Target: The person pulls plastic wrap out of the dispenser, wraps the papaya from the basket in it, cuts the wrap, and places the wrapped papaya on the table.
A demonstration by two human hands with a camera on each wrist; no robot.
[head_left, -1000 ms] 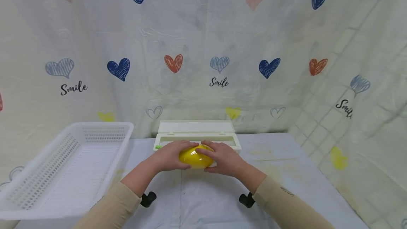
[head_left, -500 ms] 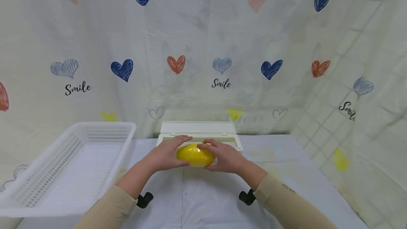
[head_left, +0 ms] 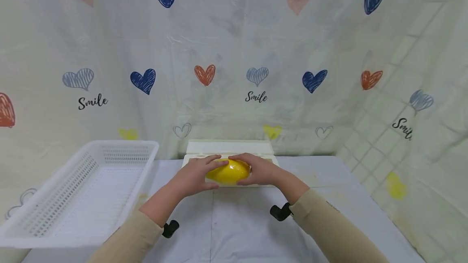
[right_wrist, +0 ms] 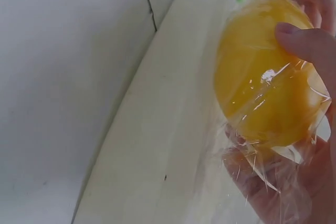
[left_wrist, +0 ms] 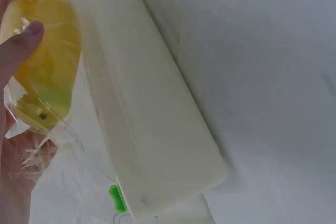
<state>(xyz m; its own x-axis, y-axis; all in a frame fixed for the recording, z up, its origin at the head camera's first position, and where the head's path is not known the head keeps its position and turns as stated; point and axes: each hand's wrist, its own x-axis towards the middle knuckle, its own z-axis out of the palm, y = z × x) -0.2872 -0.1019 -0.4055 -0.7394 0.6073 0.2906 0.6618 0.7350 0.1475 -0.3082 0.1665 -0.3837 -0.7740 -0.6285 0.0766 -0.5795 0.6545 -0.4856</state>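
Observation:
A yellow mango [head_left: 231, 172] in clear cling film [right_wrist: 262, 169] is held between both hands, above the front of a long white film dispenser [head_left: 229, 147] with its lid raised. My left hand [head_left: 194, 175] grips the mango's left end, fingers over the top and thumb below. On the other end my right hand [head_left: 264, 171] has its fingers curled over and its thumb underneath. Loose, crinkled film hangs at the mango's ends in both wrist views. A green slider [left_wrist: 117, 199] shows on the dispenser's edge in the left wrist view. The hands hide much of the dispenser's tray.
A large white perforated basket [head_left: 146, 173] stands on the left of the white-covered table [head_left: 237, 230]. Behind the table hangs a curtain [head_left: 226, 31] with printed hearts. Black wrist mounts [head_left: 280, 212] sit under the forearms.
The left fingers lifted off the mango's top, then came back down over it. The mango has turned a little and risen slightly, with the right hand moving up too. The head view has shifted slightly.

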